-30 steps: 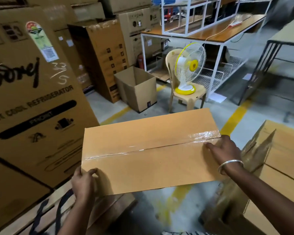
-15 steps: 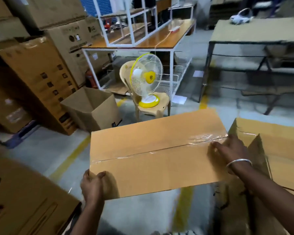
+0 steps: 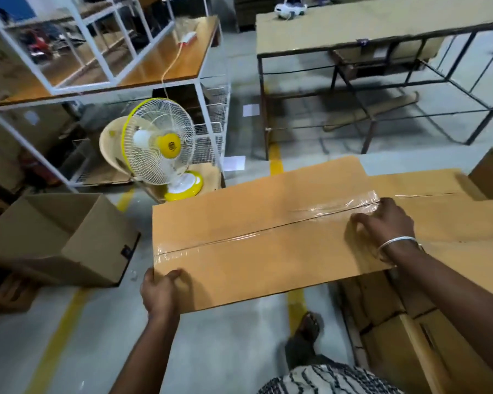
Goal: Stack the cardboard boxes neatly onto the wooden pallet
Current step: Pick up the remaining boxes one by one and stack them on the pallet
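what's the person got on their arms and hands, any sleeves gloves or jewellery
Both forearms are bare, with no sleeves and no gloves in view. The right hand has a thin silver-coloured bangle round the wrist. The left hand shows no ring, watch or band. At the bottom edge a white garment with black stripes is visible.

**Looks like a warehouse packing floor**

Bare concrete floor [image 3: 225,351] with yellow lane lines [image 3: 276,163], cardboard boxes [image 3: 410,322] piled everywhere, an open carton [image 3: 69,240] sitting out, metal-frame work tables [image 3: 367,32], plus a yellow table fan [image 3: 160,143] parked on a plastic chair.
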`<state>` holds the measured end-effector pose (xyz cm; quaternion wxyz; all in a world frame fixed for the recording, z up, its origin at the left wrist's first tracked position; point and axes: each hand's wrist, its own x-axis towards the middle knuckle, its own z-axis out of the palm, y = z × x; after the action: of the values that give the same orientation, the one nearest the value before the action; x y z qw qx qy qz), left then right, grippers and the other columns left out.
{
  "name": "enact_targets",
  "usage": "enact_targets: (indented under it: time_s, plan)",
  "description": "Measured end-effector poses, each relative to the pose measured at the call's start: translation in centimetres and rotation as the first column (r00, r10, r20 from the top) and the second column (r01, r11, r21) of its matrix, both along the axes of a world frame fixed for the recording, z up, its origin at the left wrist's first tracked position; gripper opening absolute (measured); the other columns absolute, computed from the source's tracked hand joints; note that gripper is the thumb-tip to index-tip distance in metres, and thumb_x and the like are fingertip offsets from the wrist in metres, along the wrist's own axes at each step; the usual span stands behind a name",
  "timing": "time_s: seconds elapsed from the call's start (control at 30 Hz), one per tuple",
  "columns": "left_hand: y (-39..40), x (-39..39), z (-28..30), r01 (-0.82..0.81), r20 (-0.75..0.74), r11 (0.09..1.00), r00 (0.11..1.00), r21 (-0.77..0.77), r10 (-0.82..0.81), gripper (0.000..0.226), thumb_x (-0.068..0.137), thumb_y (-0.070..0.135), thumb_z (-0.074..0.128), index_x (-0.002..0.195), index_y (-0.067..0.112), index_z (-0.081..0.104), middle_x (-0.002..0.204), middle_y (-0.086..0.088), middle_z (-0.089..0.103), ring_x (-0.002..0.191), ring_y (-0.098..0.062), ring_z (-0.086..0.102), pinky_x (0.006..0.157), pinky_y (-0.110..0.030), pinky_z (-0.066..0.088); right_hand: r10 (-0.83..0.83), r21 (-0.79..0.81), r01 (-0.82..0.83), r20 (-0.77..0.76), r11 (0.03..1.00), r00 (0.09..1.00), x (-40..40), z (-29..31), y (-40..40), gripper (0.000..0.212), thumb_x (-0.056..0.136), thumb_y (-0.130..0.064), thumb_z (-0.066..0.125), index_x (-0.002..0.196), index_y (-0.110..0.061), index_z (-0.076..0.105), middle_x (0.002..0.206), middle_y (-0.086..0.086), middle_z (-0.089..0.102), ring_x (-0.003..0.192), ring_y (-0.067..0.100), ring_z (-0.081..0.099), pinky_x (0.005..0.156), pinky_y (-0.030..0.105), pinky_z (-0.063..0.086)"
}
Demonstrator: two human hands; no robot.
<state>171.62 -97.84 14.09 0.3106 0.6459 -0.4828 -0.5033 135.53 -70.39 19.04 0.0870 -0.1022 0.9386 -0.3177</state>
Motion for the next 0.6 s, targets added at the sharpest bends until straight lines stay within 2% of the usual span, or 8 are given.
enact_targets:
  time_s: [0.13,0.3,0.4,0.5,0.6]
  plan:
    - [-4.2,-6.7,-1.6,0.048,-0.035,0.998,0.998,0.050,-0.046,0.058,0.068,0.031,0.079,0.124,0.027,0.062,0.120,-0.004,0.066,0.109,-0.033,0.059,0.089,-0.042,0.049,-0.066,0.007,0.066,0.018,0.998,0.998,-5.8,-1.2,-2.8,0.070,0.074,-0.050,0.075,0.126,-0.010,0.053,0.123,0.022,0.061,0.113,0.045,0.053,0.091,0.044,0.042]
    - [-11.4,-14.3,-6.0,0.089,-0.031,0.983,0.996,0.163,-0.085,0.079,0.033,0.048,0.084,0.109,0.032,0.068,0.112,-0.002,0.071,0.102,-0.032,0.065,0.096,-0.055,0.050,-0.130,0.006,0.130,0.081,0.992,0.988,-14.0,-2.7,-6.0,0.073,0.073,-0.055,0.073,0.131,-0.017,0.051,0.126,0.018,0.059,0.116,0.044,0.052,0.093,0.047,0.045]
    - [-13.7,-19.6,-6.2,0.129,-0.008,0.977,0.992,0.172,-0.130,0.068,0.039,0.042,0.082,0.105,0.027,0.071,0.109,-0.005,0.072,0.104,-0.037,0.065,0.096,-0.057,0.049,-0.125,0.059,0.122,0.063,0.991,0.990,-19.0,-3.1,-8.0,0.069,0.074,-0.056,0.072,0.126,-0.013,0.054,0.124,0.021,0.060,0.116,0.044,0.053,0.095,0.047,0.044]
    - [-15.0,-24.6,-4.1,0.144,-0.041,0.973,0.989,0.180,-0.139,0.064,0.048,0.029,0.082,0.110,0.017,0.071,0.111,-0.009,0.071,0.107,-0.039,0.063,0.098,-0.052,0.049,-0.135,0.120,0.123,0.092,0.985,0.987,-22.9,-2.9,-10.2,0.075,0.070,-0.066,0.066,0.125,-0.017,0.052,0.123,0.019,0.060,0.118,0.043,0.052,0.094,0.050,0.045]
    - [-16.5,-29.7,-2.1,0.180,-0.056,0.962,0.984,0.207,-0.172,0.052,0.071,0.016,0.078,0.121,0.008,0.067,0.119,-0.013,0.065,0.109,-0.036,0.060,0.096,-0.047,0.047,-0.157,0.152,0.141,0.098,0.978,0.983,-26.1,-2.7,-12.0,0.079,0.068,-0.072,0.062,0.127,-0.020,0.049,0.124,0.015,0.059,0.120,0.042,0.050,0.092,0.050,0.044]
